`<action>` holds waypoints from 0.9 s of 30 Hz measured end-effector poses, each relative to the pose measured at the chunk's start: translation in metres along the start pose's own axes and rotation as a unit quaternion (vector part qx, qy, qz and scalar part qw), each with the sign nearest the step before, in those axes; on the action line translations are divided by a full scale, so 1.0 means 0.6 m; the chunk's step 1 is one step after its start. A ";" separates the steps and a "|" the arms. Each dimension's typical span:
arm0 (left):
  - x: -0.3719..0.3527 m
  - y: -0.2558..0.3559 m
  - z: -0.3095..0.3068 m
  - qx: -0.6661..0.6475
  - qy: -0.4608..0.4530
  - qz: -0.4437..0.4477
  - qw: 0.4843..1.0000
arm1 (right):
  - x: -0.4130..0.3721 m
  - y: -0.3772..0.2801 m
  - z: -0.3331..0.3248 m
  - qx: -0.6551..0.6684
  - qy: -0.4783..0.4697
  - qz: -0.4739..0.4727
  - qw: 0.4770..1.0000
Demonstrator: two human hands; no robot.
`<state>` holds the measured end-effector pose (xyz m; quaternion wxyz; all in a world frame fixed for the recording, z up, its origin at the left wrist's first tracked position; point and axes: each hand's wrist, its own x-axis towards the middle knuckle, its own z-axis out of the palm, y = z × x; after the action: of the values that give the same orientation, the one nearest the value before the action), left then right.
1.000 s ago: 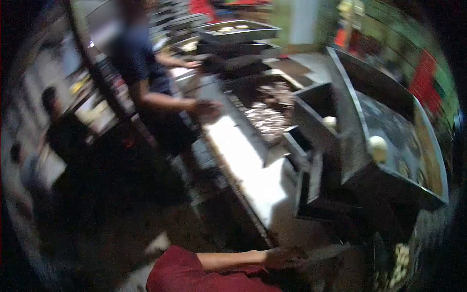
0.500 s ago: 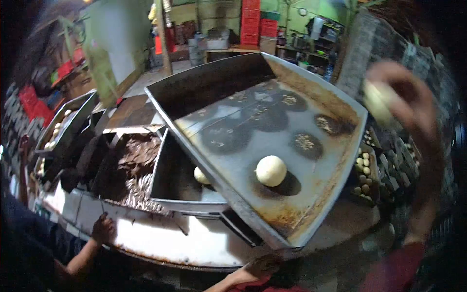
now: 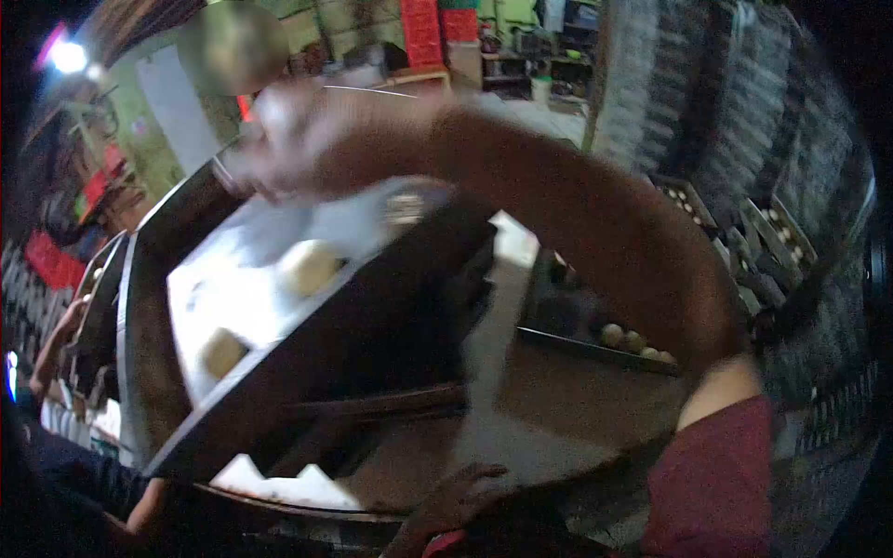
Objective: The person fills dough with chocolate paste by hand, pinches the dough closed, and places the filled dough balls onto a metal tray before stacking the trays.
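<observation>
A metal tray (image 3: 135, 307) stands raised and tilted at the left, with one pale dough ball (image 3: 312, 268) and a second ball (image 3: 223, 353) on its bottom. Across the view reaches my right arm, and my right hand (image 3: 298, 144) is at the tray's far edge. Motion smears its fingers, so whether they grip the rim is unclear. Low in the middle, my left hand (image 3: 456, 493) lies by the table's near edge, fingers stretched out and holding nothing.
Another tray with dough balls (image 3: 637, 339) sits right of centre on the brown table (image 3: 558, 400). More filled trays (image 3: 781, 232) are farther right. A co-worker in dark clothing (image 3: 70, 470) is at the left, a hand (image 3: 70, 321) near another tray. Red crates (image 3: 420, 33) stand behind.
My right hand has swung from the right to the tray's far side; the ball it held is no longer visible there. The tray appears farther left and shows a second ball. The camera view has shifted.
</observation>
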<state>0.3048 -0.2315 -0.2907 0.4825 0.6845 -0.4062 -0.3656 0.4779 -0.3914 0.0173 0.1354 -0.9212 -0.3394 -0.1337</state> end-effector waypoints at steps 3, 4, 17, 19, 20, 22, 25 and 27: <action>0.036 0.044 0.059 0.036 0.048 -0.175 0.983 | -0.203 0.108 -0.019 -0.003 0.192 0.005 0.981; 0.038 0.035 0.076 -0.015 0.083 -0.201 0.976 | -0.286 0.137 -0.015 -0.032 0.258 0.054 0.964; -0.093 0.021 0.186 -0.261 0.222 -0.074 0.937 | -0.576 0.025 0.239 0.260 0.133 0.400 0.869; -0.130 0.046 0.191 -0.494 0.270 0.013 0.826 | -0.526 -0.152 0.307 0.208 0.034 0.338 0.917; -0.166 0.048 0.189 -0.683 0.261 0.118 0.673 | -0.500 -0.252 0.323 -0.031 0.012 0.100 0.994; -0.273 0.030 0.197 -0.611 0.376 0.084 0.692 | -0.449 -0.414 0.407 0.403 -0.106 0.002 0.909; -0.413 -0.003 0.212 -0.553 0.537 -0.014 0.637 | -0.381 -0.540 0.402 0.338 -0.247 -0.253 0.872; -0.453 0.012 0.218 -0.547 0.582 0.044 0.600 | -0.316 -0.616 0.432 0.455 0.112 -0.327 0.821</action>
<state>0.0770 -0.0336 -0.2895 0.9163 0.3423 0.2069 -0.0220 0.1342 -0.1441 -0.2284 0.5242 -0.5687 -0.6254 -0.1032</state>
